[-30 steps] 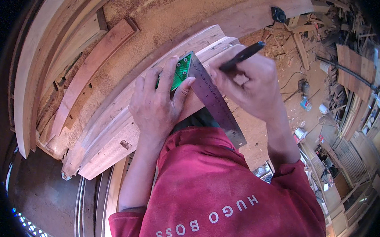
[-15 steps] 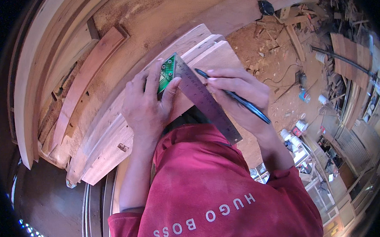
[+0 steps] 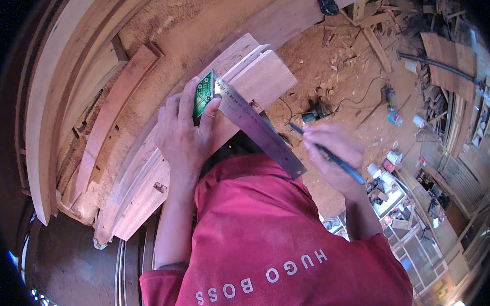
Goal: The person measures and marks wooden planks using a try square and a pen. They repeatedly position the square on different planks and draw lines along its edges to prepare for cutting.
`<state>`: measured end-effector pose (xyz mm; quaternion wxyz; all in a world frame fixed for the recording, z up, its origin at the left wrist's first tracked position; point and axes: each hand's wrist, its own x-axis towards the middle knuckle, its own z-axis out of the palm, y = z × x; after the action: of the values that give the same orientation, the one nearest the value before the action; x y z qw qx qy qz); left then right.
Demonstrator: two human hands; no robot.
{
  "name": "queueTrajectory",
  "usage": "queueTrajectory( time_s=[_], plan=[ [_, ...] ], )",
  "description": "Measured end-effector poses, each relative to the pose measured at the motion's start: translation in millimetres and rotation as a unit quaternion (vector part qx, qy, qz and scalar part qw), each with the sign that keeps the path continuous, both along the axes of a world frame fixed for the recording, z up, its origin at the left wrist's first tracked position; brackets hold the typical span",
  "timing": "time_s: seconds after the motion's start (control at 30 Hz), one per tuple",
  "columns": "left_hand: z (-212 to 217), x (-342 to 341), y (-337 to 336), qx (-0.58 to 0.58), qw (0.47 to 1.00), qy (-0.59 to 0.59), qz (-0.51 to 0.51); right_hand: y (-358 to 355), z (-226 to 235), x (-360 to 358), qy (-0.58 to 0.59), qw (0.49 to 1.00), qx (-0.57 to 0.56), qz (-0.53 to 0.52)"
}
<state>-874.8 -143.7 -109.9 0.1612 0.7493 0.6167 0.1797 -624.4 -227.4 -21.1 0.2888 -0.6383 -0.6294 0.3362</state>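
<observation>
My left hand (image 3: 182, 128) grips the green stock of a try square (image 3: 253, 124), its thumb on the near side and its fingers over the far side. The stock sits against a stack of pale reddish wooden boards (image 3: 271, 75), and the metal ruled blade slants across them toward my shirt. To the right of the blade, off the boards, my right hand (image 3: 338, 149) holds a dark pen (image 3: 348, 171) with its tip toward the boards. This hand is slightly blurred. A small rectangular hole (image 3: 159, 187) shows in the near board.
Curved wooden pieces (image 3: 112, 118) lie on the sawdust-covered surface at the left. A dark round object (image 3: 327, 6) rests at the far edge. On the floor at the right are a power tool (image 3: 310, 116) with a cord, wood scraps (image 3: 377, 49) and white containers (image 3: 394, 157).
My right hand has drawn the pen away from the boards, to the right and nearer to me. The square has shifted slightly left in view; my left hand still holds it.
</observation>
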Motion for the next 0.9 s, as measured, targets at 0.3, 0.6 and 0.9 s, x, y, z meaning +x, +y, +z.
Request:
queueTrajectory(
  time_s=[0.3, 0.6, 0.9],
  plan=[
    [36, -64, -19, 0.056, 0.836, -0.441, 0.323, 72, 18, -16, 0.133, 0.956, 0.260, -0.038],
    [69, -142, -105, 0.317, 0.746, -0.420, 0.409, 120, 8, -224, 0.238, 0.874, 0.005, 0.423],
    [43, -163, -177, 0.197, 0.752, -0.280, 0.564, 93, -25, -395, 0.135, 0.713, -0.296, 0.622]
  ],
)
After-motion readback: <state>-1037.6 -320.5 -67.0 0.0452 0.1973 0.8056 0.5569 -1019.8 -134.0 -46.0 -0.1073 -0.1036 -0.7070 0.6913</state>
